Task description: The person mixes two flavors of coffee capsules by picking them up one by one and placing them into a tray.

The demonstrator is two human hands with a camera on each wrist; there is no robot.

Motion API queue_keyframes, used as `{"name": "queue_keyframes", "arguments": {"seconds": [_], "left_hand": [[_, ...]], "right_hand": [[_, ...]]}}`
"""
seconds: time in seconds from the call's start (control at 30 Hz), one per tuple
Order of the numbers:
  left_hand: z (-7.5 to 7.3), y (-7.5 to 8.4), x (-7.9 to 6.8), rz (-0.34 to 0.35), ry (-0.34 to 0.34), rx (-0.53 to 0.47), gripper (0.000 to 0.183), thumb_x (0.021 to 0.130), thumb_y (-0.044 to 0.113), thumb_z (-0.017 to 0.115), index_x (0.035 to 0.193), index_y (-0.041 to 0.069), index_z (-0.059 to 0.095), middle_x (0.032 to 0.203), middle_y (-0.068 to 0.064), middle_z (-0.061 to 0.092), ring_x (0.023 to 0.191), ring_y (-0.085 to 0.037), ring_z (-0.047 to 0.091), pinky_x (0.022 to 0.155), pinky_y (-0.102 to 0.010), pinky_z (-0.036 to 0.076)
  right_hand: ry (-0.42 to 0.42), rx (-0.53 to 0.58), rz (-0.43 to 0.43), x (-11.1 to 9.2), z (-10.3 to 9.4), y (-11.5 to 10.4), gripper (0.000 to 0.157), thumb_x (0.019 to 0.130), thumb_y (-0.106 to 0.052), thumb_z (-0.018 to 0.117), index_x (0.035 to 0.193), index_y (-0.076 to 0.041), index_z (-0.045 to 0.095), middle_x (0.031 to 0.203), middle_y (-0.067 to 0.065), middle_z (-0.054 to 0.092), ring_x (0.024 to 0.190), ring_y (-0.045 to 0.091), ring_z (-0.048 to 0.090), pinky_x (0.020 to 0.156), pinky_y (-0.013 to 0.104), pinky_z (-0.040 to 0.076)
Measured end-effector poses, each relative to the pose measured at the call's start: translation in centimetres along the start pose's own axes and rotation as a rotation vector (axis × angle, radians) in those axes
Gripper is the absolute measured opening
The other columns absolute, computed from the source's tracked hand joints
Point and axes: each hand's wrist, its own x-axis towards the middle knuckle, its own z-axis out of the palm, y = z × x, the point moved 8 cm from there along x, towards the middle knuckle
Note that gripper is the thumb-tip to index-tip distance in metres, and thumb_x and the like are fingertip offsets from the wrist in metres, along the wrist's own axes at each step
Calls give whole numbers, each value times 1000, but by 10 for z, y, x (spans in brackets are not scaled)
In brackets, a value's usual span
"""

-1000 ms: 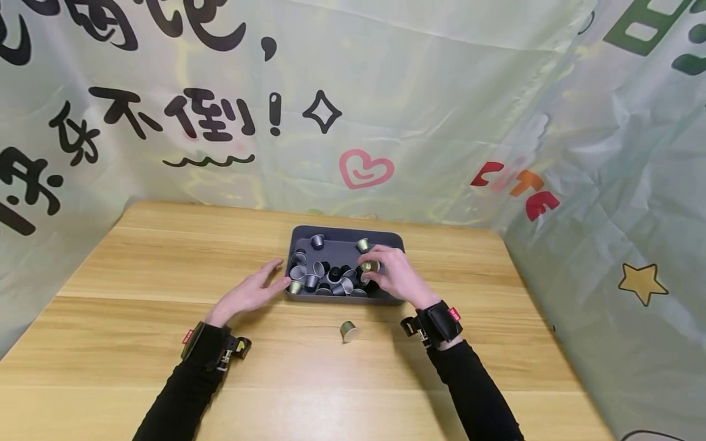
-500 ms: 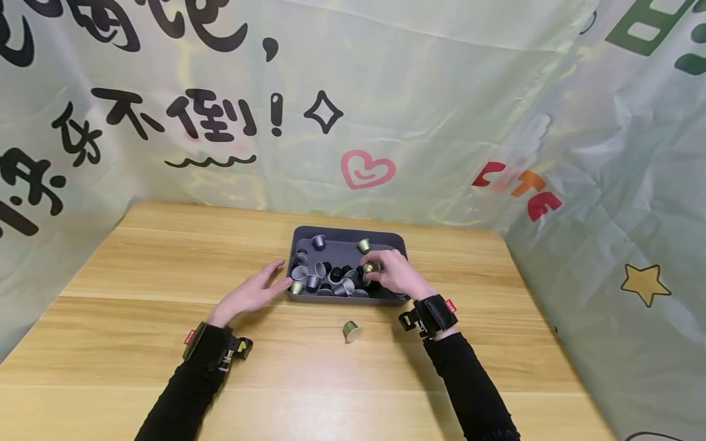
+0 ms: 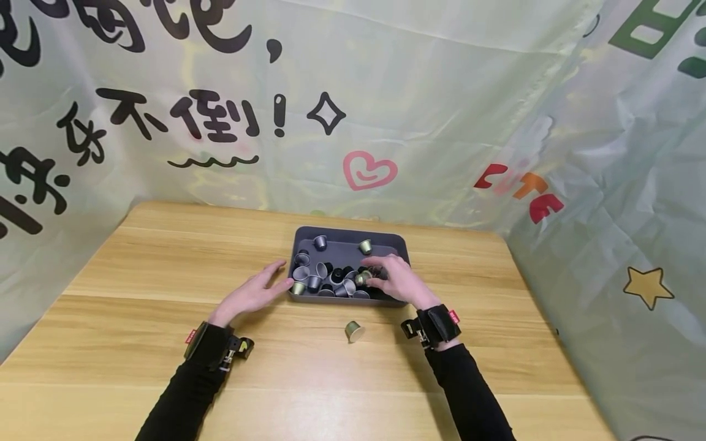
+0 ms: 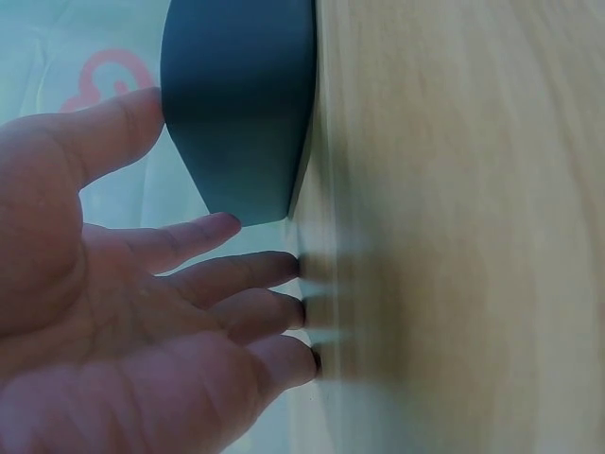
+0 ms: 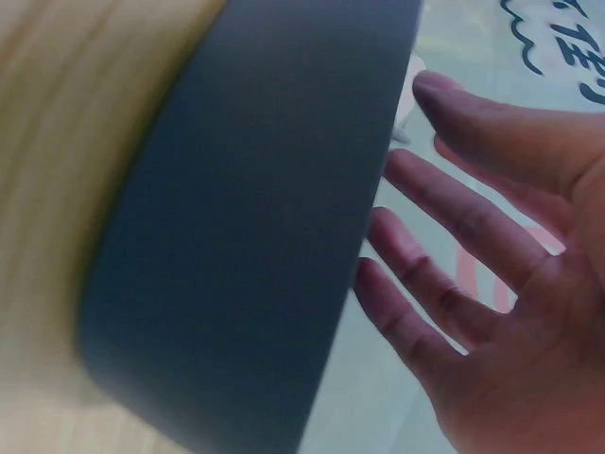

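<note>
Coffee capsules in silver, black and green lie heaped along the front of a dark grey tray (image 3: 353, 233). Over the tray's right part reaches my right hand (image 3: 399, 282), fingers spread and thumb apart from them. A green coffee capsule (image 3: 363, 278) lies on the heap right by its thumb and fingertips. In the right wrist view, the tray's wall (image 5: 255, 227) hides the capsules, apart from a pale bit at the thumb tip. My left hand (image 3: 250, 295) is at the tray's left end with fingers extended; the left wrist view has its thumb (image 4: 118, 132) at the tray's wall (image 4: 246, 104).
A single green coffee capsule (image 3: 354, 331) lies on its side on the wooden table (image 3: 276, 380), in front of the tray. Inside the tray's back part are a dark capsule (image 3: 320, 242) and a green one (image 3: 366, 247). A printed cloth (image 3: 419, 110) hangs behind the table.
The right hand held a green capsule over the heap; its fingers have now spread, and the capsule lies on the heap. The left hand has stayed at the tray's left end.
</note>
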Motion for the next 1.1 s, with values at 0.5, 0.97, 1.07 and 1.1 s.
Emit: {"name": "queue_keyframes", "arguments": {"seconds": [0.5, 0.97, 1.07, 1.1], "left_hand": [[1, 29, -3, 92, 115, 123, 70, 104, 34, 52, 157, -2, 22, 162, -30, 24, 150, -51, 23, 120, -73, 15], [14, 77, -14, 302, 149, 249, 55, 98, 25, 63, 146, 2, 48, 154, -26, 43, 147, -49, 32, 122, -66, 22], [20, 83, -16, 345, 137, 286, 48, 98, 23, 64, 141, 4, 54, 148, -24, 52, 142, -47, 43, 119, -64, 33], [21, 85, -16, 361, 142, 305, 46, 98, 22, 64, 140, 4, 56, 145, -21, 56, 139, -44, 47, 118, -62, 36]], "right_hand": [[336, 283, 124, -46, -19, 38, 27, 93, -9, 70, 118, -1, 71, 98, 13, 70, 79, 15, 57, 70, 27, 50], [512, 400, 178, -56, -31, 28, 19, 93, 6, 62, 109, 8, 71, 74, 14, 54, 66, 6, 46, 61, 15, 37], [565, 396, 177, -59, -38, 22, 18, 92, 7, 61, 107, 9, 71, 73, 14, 54, 65, 6, 46, 61, 16, 37], [588, 399, 184, -59, -37, 26, 18, 92, 8, 61, 107, 9, 71, 72, 14, 54, 64, 7, 45, 61, 16, 37]]}}
